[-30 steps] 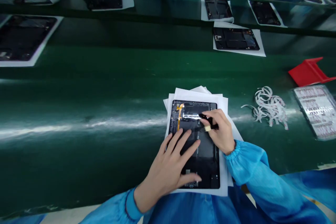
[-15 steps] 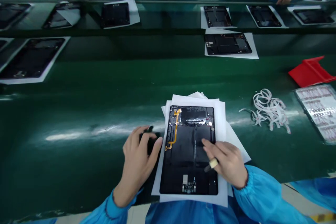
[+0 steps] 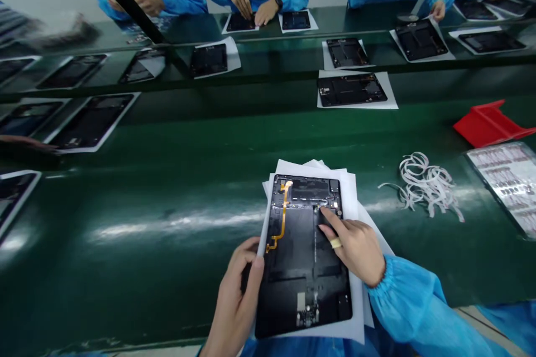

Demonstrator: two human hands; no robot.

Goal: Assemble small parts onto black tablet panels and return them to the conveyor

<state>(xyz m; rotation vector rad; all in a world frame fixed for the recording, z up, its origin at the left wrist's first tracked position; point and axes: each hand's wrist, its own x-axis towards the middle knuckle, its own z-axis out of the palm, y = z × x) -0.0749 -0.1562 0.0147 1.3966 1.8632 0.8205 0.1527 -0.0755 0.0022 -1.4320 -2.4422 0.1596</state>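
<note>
A long, glossy dark-green worktable point(image 3: 188, 178) fills most of the view. At its near edge lies a fanned stack of white paper sheets point(image 3: 357, 295), and on them, squarely before the person, rests an open black rectangular tablet housing point(image 3: 293, 262), its inside facing up. Its long axis runs almost straight away from the person, with the near short edge slanting a little up toward the right. To the right lies a flat clear-plastic pack of white pieces point(image 3: 505, 178). The left hand point(image 3: 235, 295) has its thumb along the housing's left edge, the fingers partly hidden; whether it clamps that edge I cannot tell. The right hand point(image 3: 360, 248) reaches over the right edge, index finger and thumb apart, the index fingertip at the upper right part. Beyond the pack sits an angular red plastic holder point(image 3: 488, 125), with a tangle of curled white strips point(image 3: 431, 184) nearer. An orange ribbon cable point(image 3: 283, 220) marks the housing's far left; a small circuit board point(image 3: 307, 317) marks its near end. A cream band point(image 3: 335, 242) circles a right finger.
</note>
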